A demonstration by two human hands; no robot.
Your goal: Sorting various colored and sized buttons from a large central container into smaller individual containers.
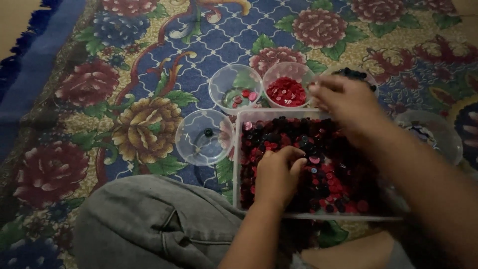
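Sorting is mid-pick, I judge: the left hand (277, 174) has its fingers bunched in the buttons (323, 169) filling the clear tray (238, 164), while the right hand (348, 102), blurred, fingers' state unclear, hovers beyond, near the bowl of red buttons (287, 84).

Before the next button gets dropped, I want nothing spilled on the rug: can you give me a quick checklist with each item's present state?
1. Left hand down in the clear tray of mixed buttons: ok.
2. Right hand sharp enough to show what it pinches: cannot tell, blurred.
3. Bowl of red buttons upright beside the tray: ok.
4. Bowl with a few pink buttons upright: ok.
5. Bowl with one dark button upright: ok.
6. Bowl of dark buttons in full view: not ok, right hand covers most.
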